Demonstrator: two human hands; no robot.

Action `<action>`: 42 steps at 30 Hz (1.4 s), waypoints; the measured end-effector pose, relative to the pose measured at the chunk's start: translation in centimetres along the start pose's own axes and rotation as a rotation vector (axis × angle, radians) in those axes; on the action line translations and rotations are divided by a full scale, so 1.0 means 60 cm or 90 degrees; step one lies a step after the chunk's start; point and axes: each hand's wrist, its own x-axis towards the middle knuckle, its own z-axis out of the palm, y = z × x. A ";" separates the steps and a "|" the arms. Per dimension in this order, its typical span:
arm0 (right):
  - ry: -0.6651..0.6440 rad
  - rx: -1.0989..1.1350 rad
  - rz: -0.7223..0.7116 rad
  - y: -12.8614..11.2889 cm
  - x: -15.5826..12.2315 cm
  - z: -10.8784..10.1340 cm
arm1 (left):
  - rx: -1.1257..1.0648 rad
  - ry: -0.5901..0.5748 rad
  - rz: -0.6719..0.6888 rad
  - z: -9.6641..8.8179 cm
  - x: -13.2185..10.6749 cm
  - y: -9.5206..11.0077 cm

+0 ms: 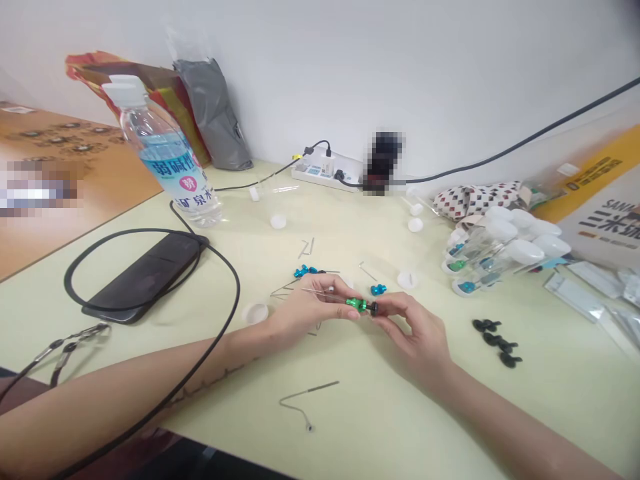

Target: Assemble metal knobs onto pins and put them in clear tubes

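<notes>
Both hands meet above a broad, flat, pale yellow-green tabletop (pixel 440 433).
The left forearm stretches in almost level, the right one slants up from the lower right; their bent fingers face each other. The left grip (pixel 313 310) pinches a small, shiny green metal cylinder (pixel 356 305) between thumb and fingers, and the right grip (pixel 420 327) pinches the small, round black knob (pixel 374 309) at its right end. The stepped cylinder lies between both grips, roughly level, a short dark neck joining it to the knob.
</notes>
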 end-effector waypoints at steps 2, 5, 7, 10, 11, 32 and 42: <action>0.006 -0.012 -0.025 -0.001 0.001 -0.001 | -0.003 -0.009 -0.001 0.001 -0.002 0.000; 0.018 -0.031 -0.068 -0.003 0.000 -0.003 | -0.015 -0.026 -0.001 0.003 -0.005 -0.002; 0.018 -0.037 -0.081 -0.003 -0.001 -0.004 | -0.026 -0.037 -0.004 0.004 -0.007 -0.003; 0.014 -0.040 -0.104 -0.002 -0.004 -0.005 | -0.036 -0.040 -0.014 0.007 -0.009 -0.004; 0.016 -0.040 -0.118 -0.002 -0.004 -0.005 | -0.039 -0.038 -0.017 0.008 -0.010 -0.004; 0.012 -0.051 -0.080 -0.015 -0.003 -0.009 | -0.073 -0.014 -0.033 0.017 -0.012 -0.008; 0.000 -0.026 -0.032 -0.011 -0.006 -0.008 | -0.014 0.047 0.019 0.028 -0.022 -0.003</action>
